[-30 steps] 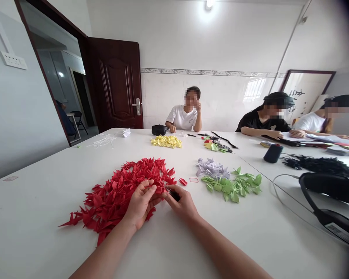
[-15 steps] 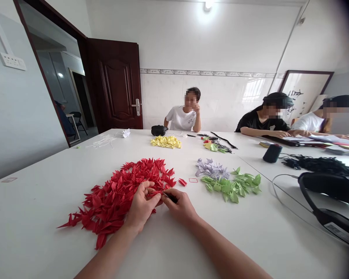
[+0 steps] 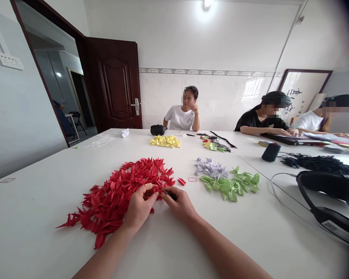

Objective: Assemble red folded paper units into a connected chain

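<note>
Shifted toward the red origami crane heap (image 3: 110, 193), a needle-like pick (image 3: 171, 195) is pinched by the right hand (image 3: 178, 203), the left hand (image 3: 139, 205) half-curled at the heap's edge, its hold unclear; a slip could scatter the heap.

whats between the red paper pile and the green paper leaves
In the head view, one loose red folded piece and a small red square outline lie between the red pile and the green leaves.

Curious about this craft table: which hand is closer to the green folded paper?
Right hand: nearer, left of the green folded paper, not touching it. Left hand: farther off, on the right hand's far side.
</note>
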Motion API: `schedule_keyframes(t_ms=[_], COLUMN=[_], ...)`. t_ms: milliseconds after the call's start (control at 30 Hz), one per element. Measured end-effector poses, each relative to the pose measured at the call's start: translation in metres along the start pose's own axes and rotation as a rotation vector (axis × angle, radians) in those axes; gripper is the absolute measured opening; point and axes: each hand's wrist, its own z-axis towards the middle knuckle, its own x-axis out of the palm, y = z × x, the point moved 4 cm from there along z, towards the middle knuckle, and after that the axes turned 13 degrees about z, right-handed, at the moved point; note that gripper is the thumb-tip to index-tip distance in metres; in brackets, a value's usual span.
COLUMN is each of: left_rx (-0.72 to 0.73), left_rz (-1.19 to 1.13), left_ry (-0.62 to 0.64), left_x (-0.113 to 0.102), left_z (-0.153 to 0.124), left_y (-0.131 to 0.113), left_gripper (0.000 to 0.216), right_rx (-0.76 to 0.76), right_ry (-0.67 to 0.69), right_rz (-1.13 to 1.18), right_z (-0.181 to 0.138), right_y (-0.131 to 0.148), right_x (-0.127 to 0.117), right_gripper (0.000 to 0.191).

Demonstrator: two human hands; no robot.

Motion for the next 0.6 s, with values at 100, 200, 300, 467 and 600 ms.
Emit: schedule_keyframes(t_ms=[100, 200, 300, 467, 600], left_rx=[-0.001, -0.01, 0.006, 0.061, 0.057], left_rz=[0.009, 0.0, -0.028, -0.062, -0.029], left_ry=[0.002, 0.035, 0.065, 0.084, 0.102], left_x=[0.0, 0.0012, 0.0029, 0.005, 0.0053], left_z=[0.0006, 0.0002, -0.0004, -0.0003, -0.0011], left_y=[0.001, 0.0008, 0.0004, 0.0012, -0.0007], left_gripper=[0.037, 0.04, 0.044, 0.03, 0.025], right_rx=[0.003, -0.003, -0.005, -0.009, -0.005], right_ry=[0.001, 0.008, 0.014, 0.017, 0.024], right_rz=[0.026, 0.041, 0.043, 0.028, 0.02], right_z=[0.0006, 0.0004, 0.0003, 0.0008, 0.0017], right_y=[-0.0006, -0.0003, 0.0002, 0.0004, -0.0007], right_x=[-0.0006, -0.0011, -0.0015, -0.0014, -0.0008], right_gripper=[0.025, 0.028, 0.031, 0.032, 0.033])
